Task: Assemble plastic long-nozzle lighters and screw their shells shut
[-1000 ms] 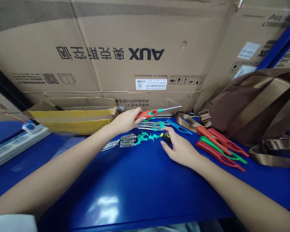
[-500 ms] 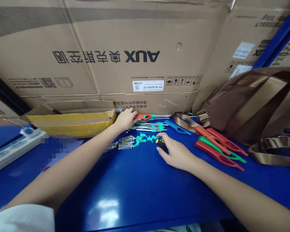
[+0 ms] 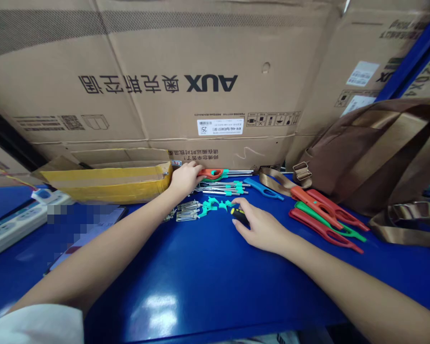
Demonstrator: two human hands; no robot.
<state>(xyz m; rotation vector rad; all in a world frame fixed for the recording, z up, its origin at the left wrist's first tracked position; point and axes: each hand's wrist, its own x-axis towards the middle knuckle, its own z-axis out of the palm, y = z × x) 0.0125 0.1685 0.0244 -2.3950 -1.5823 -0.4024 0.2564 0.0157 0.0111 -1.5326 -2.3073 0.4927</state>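
Observation:
My left hand reaches to the back of the blue table, its fingers closed on the handle end of an orange stick lighter with a metal tube. My right hand is curled round a black and yellow screwdriver; only its handle end shows, the shaft is hidden. Between the hands lie several metal tubes with green ends, small green triggers and clear fuel tanks. A blue lighter shell rests beyond my right hand.
Red, orange and green lighter shells lie to the right, before a brown backpack with straps. At left stand an opened yellow-taped box and a white power strip. A large cardboard box walls off the back.
My left hand and the orange lighter have shifted very slightly to the left. My right hand has hardly moved and keeps the screwdriver.

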